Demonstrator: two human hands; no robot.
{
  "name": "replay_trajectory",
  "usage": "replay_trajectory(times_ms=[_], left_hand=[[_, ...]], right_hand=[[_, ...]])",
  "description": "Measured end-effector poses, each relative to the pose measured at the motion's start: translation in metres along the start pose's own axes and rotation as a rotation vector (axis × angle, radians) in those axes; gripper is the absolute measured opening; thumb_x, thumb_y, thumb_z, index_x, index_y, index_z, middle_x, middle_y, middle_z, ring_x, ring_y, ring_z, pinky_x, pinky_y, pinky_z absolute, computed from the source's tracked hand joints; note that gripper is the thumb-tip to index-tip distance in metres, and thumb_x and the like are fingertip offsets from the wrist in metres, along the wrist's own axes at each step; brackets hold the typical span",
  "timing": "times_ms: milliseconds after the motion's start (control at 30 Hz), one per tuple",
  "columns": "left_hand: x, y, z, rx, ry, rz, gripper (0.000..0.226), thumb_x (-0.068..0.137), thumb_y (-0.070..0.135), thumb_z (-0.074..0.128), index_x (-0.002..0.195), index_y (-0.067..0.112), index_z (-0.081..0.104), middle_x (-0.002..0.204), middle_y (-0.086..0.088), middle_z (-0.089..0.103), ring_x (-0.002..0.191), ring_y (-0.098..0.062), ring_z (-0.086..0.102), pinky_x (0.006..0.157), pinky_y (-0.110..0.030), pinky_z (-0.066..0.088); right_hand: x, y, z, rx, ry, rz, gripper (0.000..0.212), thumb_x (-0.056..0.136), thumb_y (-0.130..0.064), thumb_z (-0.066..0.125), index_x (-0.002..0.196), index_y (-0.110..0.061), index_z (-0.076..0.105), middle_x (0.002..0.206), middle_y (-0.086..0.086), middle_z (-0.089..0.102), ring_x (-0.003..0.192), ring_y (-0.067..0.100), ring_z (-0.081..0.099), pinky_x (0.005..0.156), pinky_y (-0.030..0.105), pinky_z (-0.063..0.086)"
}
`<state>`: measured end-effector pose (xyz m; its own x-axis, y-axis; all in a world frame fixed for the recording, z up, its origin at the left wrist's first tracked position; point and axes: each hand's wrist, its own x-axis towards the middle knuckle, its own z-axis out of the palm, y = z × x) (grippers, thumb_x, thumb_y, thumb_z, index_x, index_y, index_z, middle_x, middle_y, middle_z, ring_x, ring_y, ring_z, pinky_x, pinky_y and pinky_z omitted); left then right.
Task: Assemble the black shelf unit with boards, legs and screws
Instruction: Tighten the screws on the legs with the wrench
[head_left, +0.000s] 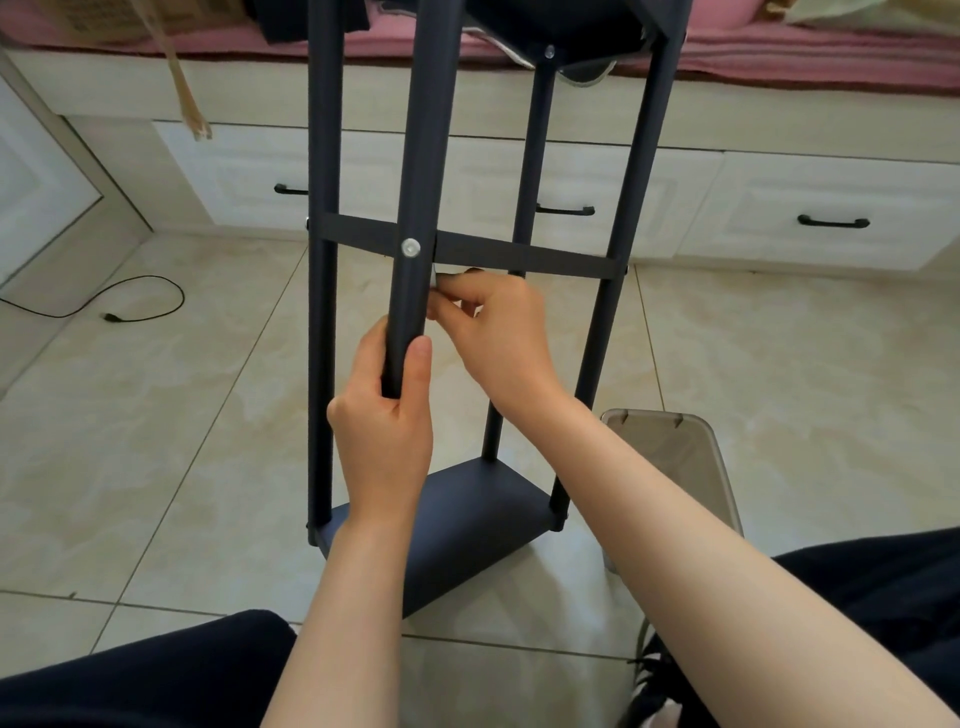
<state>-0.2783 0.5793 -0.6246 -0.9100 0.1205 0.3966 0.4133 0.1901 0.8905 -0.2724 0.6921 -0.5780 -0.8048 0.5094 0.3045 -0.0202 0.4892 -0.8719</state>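
A person seated on a tiled floor works on a black shelf unit standing upright at the centre of the frame, its bottom board on the tiles and its top running out of the upper edge. The left hand is wrapped around the near leg below the middle board, thumb up along the tube. The right hand pinches a small pale metal piece, probably a key or fastener, tight against the leg just under that board; what it is cannot be told.

The risk appears to lie at that joint. A silver screw shows on the leg at board height, and if the leg twists in the grip the hole could drift off line and the thread cross. The small piece could also slip from the fingertips and skitter across the hard tiles.

Behind stand cream drawers with dark handles under a pink-covered bed. A black cable lies at left; a grey bin sits at lower right.
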Motion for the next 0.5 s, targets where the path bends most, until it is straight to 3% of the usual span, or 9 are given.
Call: replay_trajectory(times_ms=[100, 233, 400, 500], left_hand=[[0.000, 0.000, -0.001, -0.009, 0.002, 0.008, 0.045, 0.098, 0.051, 0.048, 0.126, 0.020, 0.064, 0.072, 0.018, 0.057, 0.058, -0.010, 0.053, 0.050, -0.017, 0.042], [-0.001, 0.000, 0.001, -0.026, -0.008, 0.010, 0.047, 0.097, 0.050, 0.048, 0.126, 0.017, 0.064, 0.070, 0.023, 0.057, 0.059, -0.010, 0.055, 0.053, -0.014, 0.042], [-0.002, 0.000, 0.000, -0.033, -0.017, 0.032, 0.048, 0.099, 0.047, 0.049, 0.129, 0.012, 0.064, 0.070, 0.018, 0.058, 0.061, -0.008, 0.057, 0.056, -0.012, 0.042], [-0.002, 0.001, 0.000, -0.030, -0.031, 0.050, 0.049, 0.099, 0.046, 0.049, 0.129, 0.010, 0.064, 0.073, 0.016, 0.058, 0.062, -0.007, 0.058, 0.057, -0.011, 0.042]], right_hand=[[0.000, 0.006, 0.008, -0.051, 0.093, -0.091, 0.015, 0.092, -0.017, 0.067, 0.095, -0.009, 0.079, 0.079, 0.002, 0.072, 0.068, 0.010, 0.053, 0.070, 0.030, 0.049], [-0.001, 0.016, 0.022, -0.087, 0.264, -0.198, 0.013, 0.090, -0.012, 0.068, 0.091, -0.004, 0.078, 0.080, 0.007, 0.073, 0.070, 0.021, 0.059, 0.066, 0.033, 0.049], [0.002, 0.024, 0.039, -0.047, 0.353, -0.186, 0.011, 0.089, -0.009, 0.068, 0.086, -0.003, 0.077, 0.077, 0.008, 0.071, 0.072, 0.027, 0.060, 0.064, 0.039, 0.049], [0.005, 0.022, 0.046, 0.034, 0.394, -0.159, 0.010, 0.088, -0.003, 0.067, 0.082, 0.000, 0.075, 0.082, 0.010, 0.073, 0.083, 0.028, 0.063, 0.071, 0.031, 0.048]])
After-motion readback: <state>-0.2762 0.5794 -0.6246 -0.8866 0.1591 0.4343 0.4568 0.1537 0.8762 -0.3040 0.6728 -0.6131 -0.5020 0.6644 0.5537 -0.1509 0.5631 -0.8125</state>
